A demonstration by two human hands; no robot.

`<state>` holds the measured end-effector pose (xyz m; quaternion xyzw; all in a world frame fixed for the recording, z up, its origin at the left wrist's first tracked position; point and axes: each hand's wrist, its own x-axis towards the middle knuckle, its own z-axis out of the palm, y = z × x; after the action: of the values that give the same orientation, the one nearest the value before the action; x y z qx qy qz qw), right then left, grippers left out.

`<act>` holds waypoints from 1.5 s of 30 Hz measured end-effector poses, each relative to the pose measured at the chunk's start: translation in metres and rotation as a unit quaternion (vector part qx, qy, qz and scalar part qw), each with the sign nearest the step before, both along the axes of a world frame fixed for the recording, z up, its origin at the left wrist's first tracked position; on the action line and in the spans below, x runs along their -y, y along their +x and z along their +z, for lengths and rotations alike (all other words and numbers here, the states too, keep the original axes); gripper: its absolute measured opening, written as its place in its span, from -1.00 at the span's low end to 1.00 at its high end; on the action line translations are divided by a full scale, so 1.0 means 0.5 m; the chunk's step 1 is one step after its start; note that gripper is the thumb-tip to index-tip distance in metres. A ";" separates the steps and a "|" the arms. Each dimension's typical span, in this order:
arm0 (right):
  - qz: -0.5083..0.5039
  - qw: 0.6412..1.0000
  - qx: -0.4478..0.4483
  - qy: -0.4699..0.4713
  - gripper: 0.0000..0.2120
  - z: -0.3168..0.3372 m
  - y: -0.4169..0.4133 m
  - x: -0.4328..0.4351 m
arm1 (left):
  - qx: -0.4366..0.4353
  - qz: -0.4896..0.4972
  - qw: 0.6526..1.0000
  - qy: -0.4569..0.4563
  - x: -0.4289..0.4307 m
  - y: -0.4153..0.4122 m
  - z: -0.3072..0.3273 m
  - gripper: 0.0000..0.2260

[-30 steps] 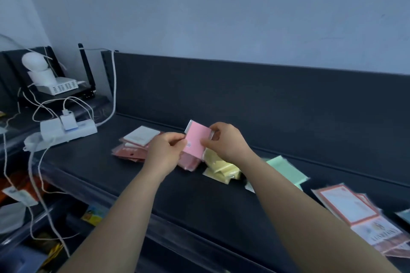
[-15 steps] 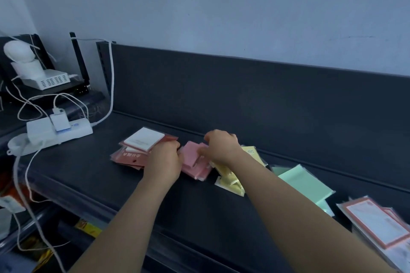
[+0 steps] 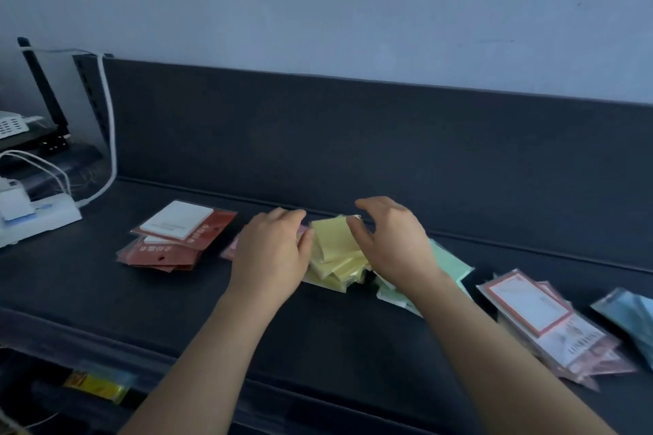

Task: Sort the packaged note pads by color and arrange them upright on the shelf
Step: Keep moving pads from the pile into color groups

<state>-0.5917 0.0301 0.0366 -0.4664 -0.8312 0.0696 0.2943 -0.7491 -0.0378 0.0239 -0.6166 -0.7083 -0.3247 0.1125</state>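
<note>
Packaged note pads lie flat in colour piles on the dark shelf point(image 3: 318, 335). My left hand point(image 3: 272, 251) rests palm down on the pink pads point(image 3: 230, 248) and hides most of them. Just to its right, the yellow pads point(image 3: 332, 251) sit in a loose pile. My right hand point(image 3: 392, 240) arches over their right edge with fingers loosely curved, its thumb at the top pad's corner. Green pads point(image 3: 450, 263) lie partly under my right wrist. A red and white pile point(image 3: 176, 237) is at the left.
Red-bordered white packets point(image 3: 530, 304) and blue pads point(image 3: 632, 314) lie at the far right. A white power strip point(image 3: 39, 215) with cables and a router point(image 3: 42, 138) stand at the left end. The shelf's dark back panel point(image 3: 353, 138) rises behind the piles.
The pink pad that both hands held up has gone down onto the pink pile. My left hand stays on that pile; my right hand has moved right, over the yellow pads.
</note>
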 end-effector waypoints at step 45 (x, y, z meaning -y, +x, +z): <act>-0.316 0.947 0.041 -0.043 -0.69 -0.096 1.241 0.122 | -0.033 -0.287 0.952 -0.104 -0.092 1.199 -0.050 -0.72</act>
<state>0.0290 -0.0307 -0.0115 -0.7197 -0.6490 -0.0108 0.2465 -0.1496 0.0085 -0.0013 -0.8128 -0.5268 -0.2473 -0.0271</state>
